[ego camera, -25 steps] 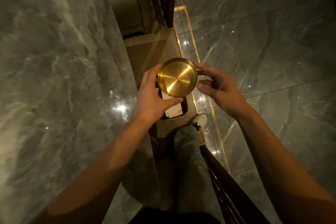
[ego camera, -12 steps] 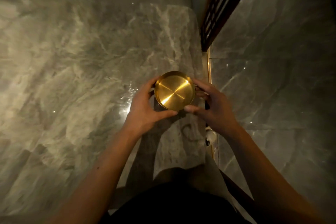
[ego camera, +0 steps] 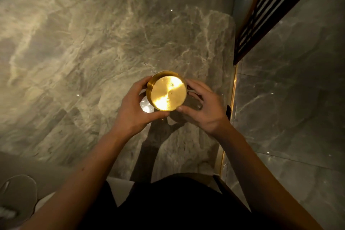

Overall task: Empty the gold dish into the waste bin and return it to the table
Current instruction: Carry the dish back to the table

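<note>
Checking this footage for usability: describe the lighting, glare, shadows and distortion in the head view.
Head view: dim, warm light; strong glare on the gold dish washes out its surface, with a bright reflection on the marble table beside it; the left hand and right hand cast shadows on the table toward the person; wide-angle distortion splays the forearms; a gold floor strip glows.

The dish sits between both hands above the table, near its right edge.

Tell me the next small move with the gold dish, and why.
Probably lower it straight down and let go. Both the left hand and right hand hold the gold dish above the marble table, near its right edge, with bare tabletop beneath it.
</note>
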A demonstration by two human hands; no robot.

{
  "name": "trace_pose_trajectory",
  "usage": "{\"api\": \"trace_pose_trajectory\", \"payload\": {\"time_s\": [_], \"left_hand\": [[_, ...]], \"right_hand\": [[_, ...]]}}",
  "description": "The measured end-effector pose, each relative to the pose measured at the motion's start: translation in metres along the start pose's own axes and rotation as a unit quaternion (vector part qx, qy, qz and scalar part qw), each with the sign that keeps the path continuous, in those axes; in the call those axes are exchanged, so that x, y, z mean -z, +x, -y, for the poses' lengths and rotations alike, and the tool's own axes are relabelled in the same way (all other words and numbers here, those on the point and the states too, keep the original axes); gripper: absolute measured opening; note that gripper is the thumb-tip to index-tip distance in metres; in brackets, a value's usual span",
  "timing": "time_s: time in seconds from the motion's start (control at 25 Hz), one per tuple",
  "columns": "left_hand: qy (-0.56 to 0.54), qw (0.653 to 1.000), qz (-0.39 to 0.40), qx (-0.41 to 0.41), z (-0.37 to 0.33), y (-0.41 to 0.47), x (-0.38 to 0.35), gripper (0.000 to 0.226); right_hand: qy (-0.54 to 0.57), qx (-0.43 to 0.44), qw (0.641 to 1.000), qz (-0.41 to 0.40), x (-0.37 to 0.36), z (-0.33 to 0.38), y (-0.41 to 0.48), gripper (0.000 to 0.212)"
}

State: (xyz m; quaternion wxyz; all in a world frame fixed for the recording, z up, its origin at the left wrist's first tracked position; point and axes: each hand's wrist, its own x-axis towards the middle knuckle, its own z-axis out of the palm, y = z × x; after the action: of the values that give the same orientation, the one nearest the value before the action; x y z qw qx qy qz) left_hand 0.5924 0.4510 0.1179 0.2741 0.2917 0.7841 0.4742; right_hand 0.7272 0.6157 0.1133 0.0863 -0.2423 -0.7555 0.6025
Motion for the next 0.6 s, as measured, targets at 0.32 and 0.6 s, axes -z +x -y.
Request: {"api": "trace_pose_trajectory", "payload": {"time_s": [0.32,0.6], "left_hand": [[0.021,0.999,-0.037,-0.003,0.021,-0.029,0.049,0.098],[0.027,1.0,0.004,-0.004,0.075,0.0,0.147,0.098]], "right_hand": [[-0.018,0.018,0.999,0.021,-0.054,0.017,0.001,0.076],[-0.125,0.05,0.991,-0.023,-0.148,0.041,0.043,0.079]]}}
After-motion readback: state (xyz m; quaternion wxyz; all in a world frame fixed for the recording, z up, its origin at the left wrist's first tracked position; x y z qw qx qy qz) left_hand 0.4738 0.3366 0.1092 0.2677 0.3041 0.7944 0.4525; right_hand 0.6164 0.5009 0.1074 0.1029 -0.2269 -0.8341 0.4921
